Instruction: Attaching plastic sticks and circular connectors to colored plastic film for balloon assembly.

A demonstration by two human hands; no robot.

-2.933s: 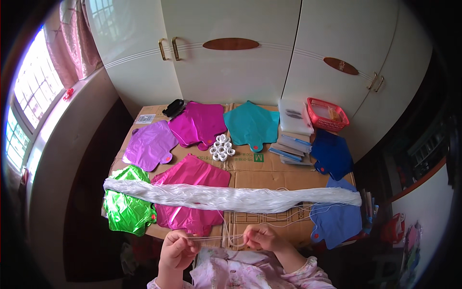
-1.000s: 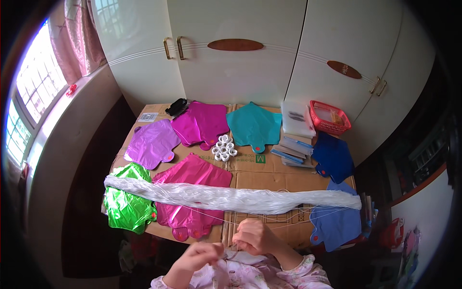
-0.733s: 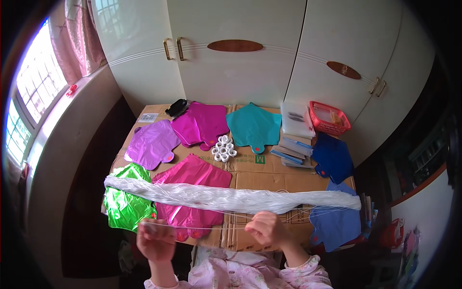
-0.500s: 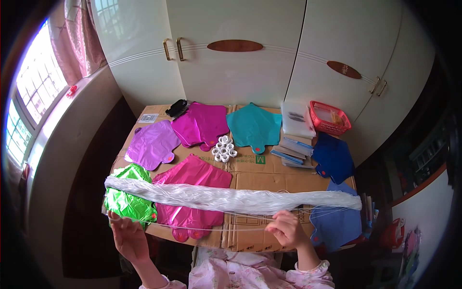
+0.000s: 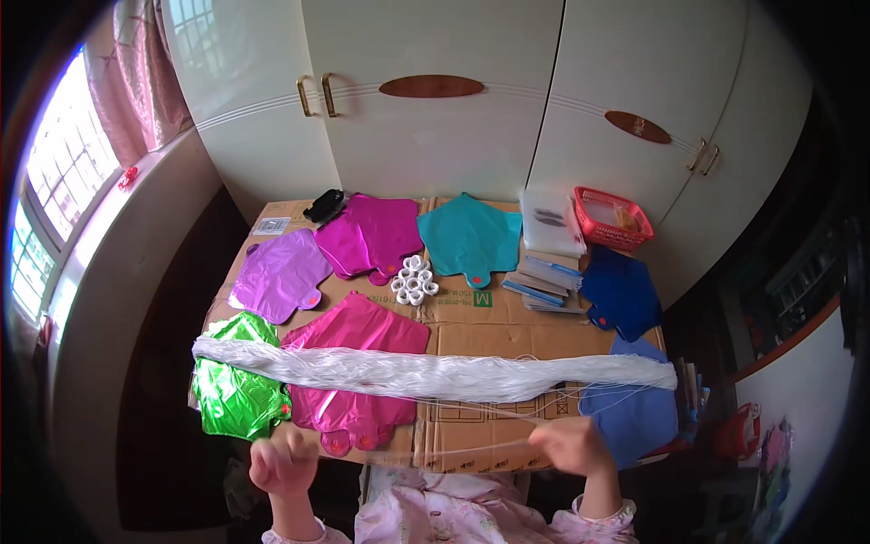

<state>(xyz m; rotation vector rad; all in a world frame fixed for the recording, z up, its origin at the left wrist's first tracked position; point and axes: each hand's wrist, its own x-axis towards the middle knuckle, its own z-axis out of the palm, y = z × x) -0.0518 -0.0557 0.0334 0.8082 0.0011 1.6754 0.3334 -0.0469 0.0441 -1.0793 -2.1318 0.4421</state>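
Note:
A long hank of white string (image 5: pixel 435 374) lies across the table from left to right. One thin strand (image 5: pixel 426 451) stretches, slightly blurred, between my hands along the table's near edge. My left hand (image 5: pixel 285 461), fingers curled, has the strand's left end and is just in front of the green foil balloon (image 5: pixel 237 390). My right hand (image 5: pixel 571 444) is closed around the strand's other end, in front of the light blue flat balloon (image 5: pixel 630 422). Beneath the hank's left half is a flat pink foil balloon (image 5: pixel 358 331).
The table is covered with cardboard (image 5: pixel 489 340). Farther back lie purple (image 5: pixel 281 272), magenta (image 5: pixel 370 234), teal (image 5: pixel 469 236) and dark blue balloons (image 5: pixel 621 288), white tape rolls (image 5: pixel 415 281), plastic packets (image 5: pixel 548 276), a red basket (image 5: pixel 613 218) and a black object (image 5: pixel 324 206). Cabinets (image 5: pixel 426 136) stand behind.
My left hand has moved right and nearer to me, and its fingers have curled in. My right hand has shifted slightly right and nearer. The strand between them has come down with the hands.

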